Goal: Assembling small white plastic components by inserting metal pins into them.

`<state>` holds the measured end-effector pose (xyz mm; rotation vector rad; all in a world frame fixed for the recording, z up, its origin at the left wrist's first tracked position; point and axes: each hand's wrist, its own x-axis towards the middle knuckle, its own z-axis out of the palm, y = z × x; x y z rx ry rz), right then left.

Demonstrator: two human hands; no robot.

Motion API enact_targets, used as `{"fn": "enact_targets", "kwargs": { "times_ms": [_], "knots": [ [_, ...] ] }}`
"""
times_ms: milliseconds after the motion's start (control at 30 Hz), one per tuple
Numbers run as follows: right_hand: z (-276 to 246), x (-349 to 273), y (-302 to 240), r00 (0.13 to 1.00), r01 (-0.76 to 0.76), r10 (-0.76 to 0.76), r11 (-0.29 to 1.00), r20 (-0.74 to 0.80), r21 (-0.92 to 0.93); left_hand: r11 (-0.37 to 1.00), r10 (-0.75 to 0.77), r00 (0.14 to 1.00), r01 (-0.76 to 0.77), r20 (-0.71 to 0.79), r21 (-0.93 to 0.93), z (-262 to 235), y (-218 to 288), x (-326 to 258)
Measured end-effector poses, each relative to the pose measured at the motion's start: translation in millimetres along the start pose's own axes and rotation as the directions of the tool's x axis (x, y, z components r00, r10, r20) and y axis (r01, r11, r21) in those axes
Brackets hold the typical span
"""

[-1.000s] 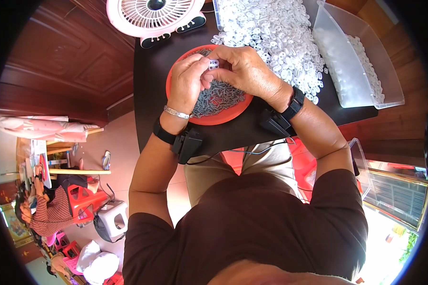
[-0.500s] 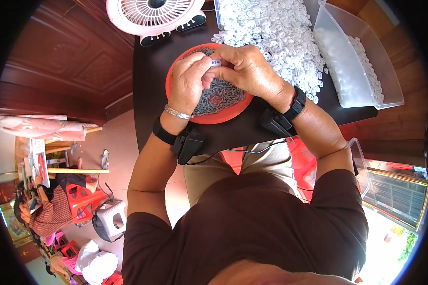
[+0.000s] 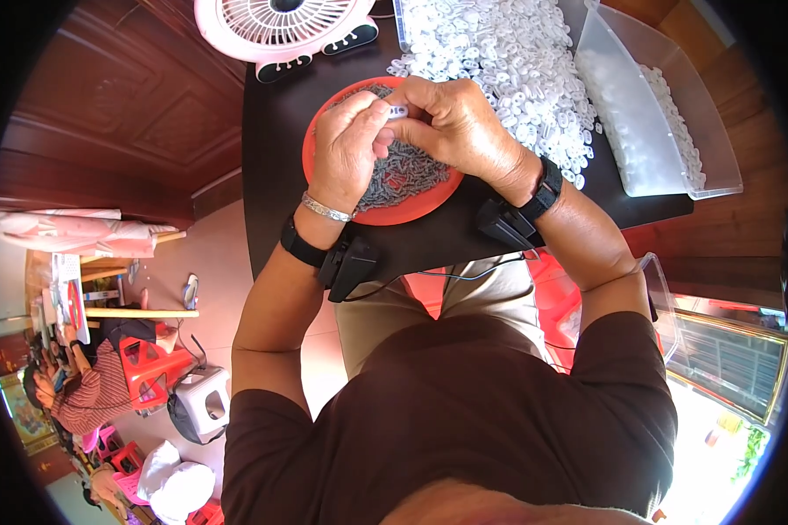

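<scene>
Over an orange-red round bowl, my two hands meet fingertip to fingertip. A small white oval plastic piece with dark openings is pinched between them. My left hand is closed on it from the left, its curled fingers hiding part of the piece. From the right, my right hand grips it between thumb and forefinger. Below the hands, the bowl holds many thin grey screw-like pieces. Whether one of these is also in my fingers, I cannot tell.
A heap of similar white pieces covers the dark table's back right. Beside it stands a translucent bin holding more. A pink fan is at the back left. Another person sits far left near a red stool.
Both hands stay together over the bowl, with the white piece turned slightly between the fingers. The whole view has shifted a little.
</scene>
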<state>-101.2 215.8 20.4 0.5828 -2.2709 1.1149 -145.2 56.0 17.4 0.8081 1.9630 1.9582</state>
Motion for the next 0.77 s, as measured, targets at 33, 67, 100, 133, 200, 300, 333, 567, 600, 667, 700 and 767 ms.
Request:
{"fn": "enact_targets", "kwargs": {
  "times_ms": [33,67,100,133,200,300,333,567,600,667,700,767],
  "knots": [
    [-0.9,0.5,1.1,1.0,-0.026,0.026,1.0,0.013,-0.001,1.0,0.001,1.0,-0.001,-0.007,-0.014,0.7,-1.7,0.8],
    [-1.3,1.1,2.0,0.998,-0.053,0.053,0.999,0.025,-0.001,1.0,0.003,1.0,-0.003,-0.012,-0.027,0.7,-3.1,1.5],
    [-1.3,1.9,2.9,0.998,-0.052,0.052,0.999,0.023,-0.002,1.0,0.004,1.0,-0.005,-0.011,-0.026,-0.2,-3.9,2.3],
    [-1.1,2.6,3.9,0.998,-0.05,0.051,0.998,0.031,-0.024,0.999,-0.02,1.0,0.02,-0.007,-0.038,-1.4,-4.7,3.0],
    [-0.7,2.5,4.9,0.998,-0.049,0.051,0.998,0.041,-0.044,0.998,-0.046,0.999,0.046,-0.004,-0.049,-2.3,-6.5,3.5],
    [-0.7,2.7,5.3,0.999,-0.041,0.041,0.999,0.019,-0.031,0.992,-0.081,0.997,0.08,0.0,-0.093,-2.6,-8.0,4.3],
    [-2.0,2.9,4.2,0.999,-0.037,0.038,0.998,0.02,-0.058,0.992,-0.078,0.997,0.079,0.007,-0.095,-2.1,-7.7,4.7],
    [-2.1,3.5,2.2,0.999,0.013,-0.007,0.988,0.044,-0.154,0.986,-0.117,0.993,0.118,0.01,-0.115,-2.4,-12.7,5.3],
    [-2.3,3.2,2.9,0.999,0.014,-0.007,0.988,0.045,-0.154,0.986,-0.117,0.993,0.118,0.009,-0.115,-3.2,-13.8,5.6],
    [-2.2,2.5,4.8,0.991,-0.035,0.051,0.99,0.12,-0.136,0.964,-0.184,0.98,0.194,0.071,-0.182,-5.3,-16.0,6.1],
    [-2.4,2.3,4.4,0.991,-0.035,0.052,0.99,0.122,-0.136,0.964,-0.184,0.98,0.194,0.07,-0.184,-5.3,-16.2,5.6],
    [-3.6,2.7,1.2,0.969,-0.181,0.181,0.983,0.166,-0.017,0.98,-0.168,0.985,0.172,0.046,-0.102,-4.9,-15.2,3.9]
  ]
}}
